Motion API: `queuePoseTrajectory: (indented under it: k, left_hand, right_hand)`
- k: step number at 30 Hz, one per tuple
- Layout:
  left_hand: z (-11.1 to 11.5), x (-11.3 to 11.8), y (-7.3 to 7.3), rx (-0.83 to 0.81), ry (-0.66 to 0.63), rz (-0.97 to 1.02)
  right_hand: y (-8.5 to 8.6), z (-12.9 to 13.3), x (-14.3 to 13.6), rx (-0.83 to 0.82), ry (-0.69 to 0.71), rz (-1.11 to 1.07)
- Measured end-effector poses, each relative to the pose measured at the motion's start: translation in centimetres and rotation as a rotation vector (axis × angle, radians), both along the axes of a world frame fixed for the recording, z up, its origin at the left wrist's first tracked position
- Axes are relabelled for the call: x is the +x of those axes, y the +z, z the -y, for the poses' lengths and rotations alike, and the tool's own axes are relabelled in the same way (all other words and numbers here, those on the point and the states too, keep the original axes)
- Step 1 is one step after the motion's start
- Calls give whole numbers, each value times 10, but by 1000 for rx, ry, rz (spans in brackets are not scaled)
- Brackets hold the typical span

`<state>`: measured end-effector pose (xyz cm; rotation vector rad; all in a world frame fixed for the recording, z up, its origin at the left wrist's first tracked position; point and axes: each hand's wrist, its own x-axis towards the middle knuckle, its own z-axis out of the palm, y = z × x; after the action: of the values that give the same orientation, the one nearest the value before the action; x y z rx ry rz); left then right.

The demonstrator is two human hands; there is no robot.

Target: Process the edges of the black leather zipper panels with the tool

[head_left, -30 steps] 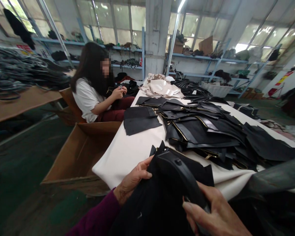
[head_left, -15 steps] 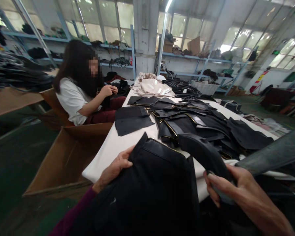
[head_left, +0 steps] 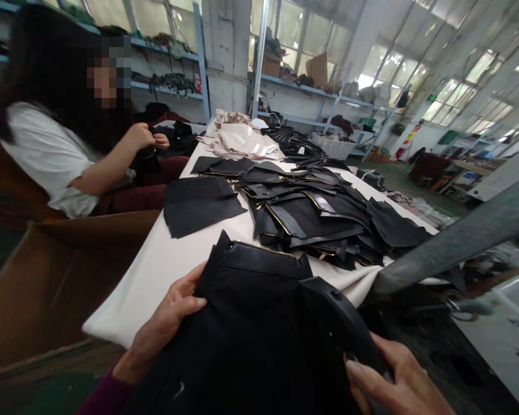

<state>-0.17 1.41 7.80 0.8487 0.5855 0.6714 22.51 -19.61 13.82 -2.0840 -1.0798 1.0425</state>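
Workshop shelving and windows back a long table (head_left: pixel 164 259) under white cloth, loaded with cut black panels (head_left: pixel 311 219). At the near edge lies a black bag piece (head_left: pixel 246 328) with a zip along its top. Left hand (head_left: pixel 164 325) — fingers clamped on the piece's left edge. Right hand (head_left: pixel 393 383) — fingers closed around the black strap (head_left: pixel 346 323). A seated co-worker (head_left: pixel 56 150) works at left, beside a cardboard box (head_left: pixel 47 276).
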Motion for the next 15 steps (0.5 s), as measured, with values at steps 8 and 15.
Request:
queuePoseTrajectory:
  k: [8,15]
  left_hand:
    - [9,0,-15,-46,17,-34]
    - [10,0,-16,-92,23,-32]
  right_hand:
    - [-7,-45,17,118,-158,39]
    - [1,-15,11,64,-91,-43]
